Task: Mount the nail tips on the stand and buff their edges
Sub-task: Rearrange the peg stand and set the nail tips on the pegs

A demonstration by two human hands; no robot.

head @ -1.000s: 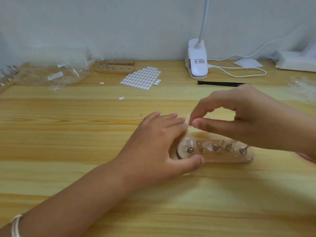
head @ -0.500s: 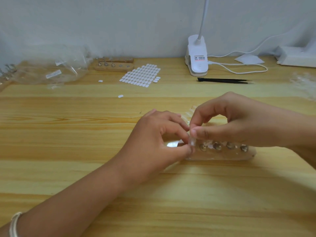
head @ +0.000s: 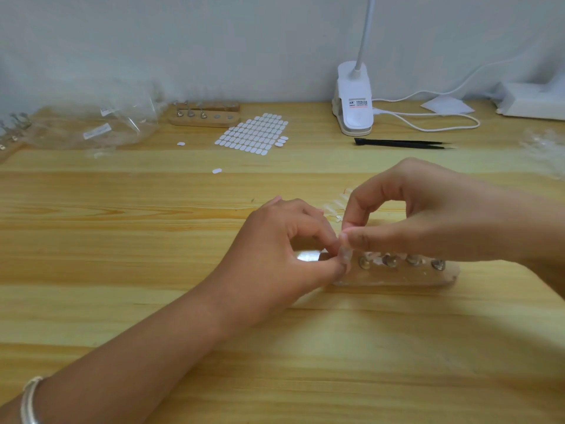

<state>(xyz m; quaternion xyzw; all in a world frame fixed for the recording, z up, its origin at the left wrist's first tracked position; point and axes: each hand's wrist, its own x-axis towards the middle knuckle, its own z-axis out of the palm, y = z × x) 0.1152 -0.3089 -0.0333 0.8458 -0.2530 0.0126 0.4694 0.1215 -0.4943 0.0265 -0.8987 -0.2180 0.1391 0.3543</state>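
A clear nail tip is held upright at the left end of the wooden stand, which lies flat on the desk near its middle. The lower part of the nail tip is pinched by the left grip between thumb and forefinger, the other fingers being curled in beside them. Its upper end is pinched by the right grip, whose thumb and bent forefinger are pressed together just above the left fingertips. Whether the nail tip is already seated on the stand's first peg cannot be told, since the fingers cover that spot. Four metal pegs are seen in a row along the stand to the right of the fingers, with something clear resting among them. A few loose nail tips lie on the desk just behind the two grips. A silver bracelet is worn on the left wrist.

Along the far edge of the desk, by the wall, a second wooden stand is placed beside a crumpled clear bag. A sheet of white oval tabs lies just to its right, with two stray tabs nearer. A white clip lamp stands further right, and black tweezers lie in front of it.
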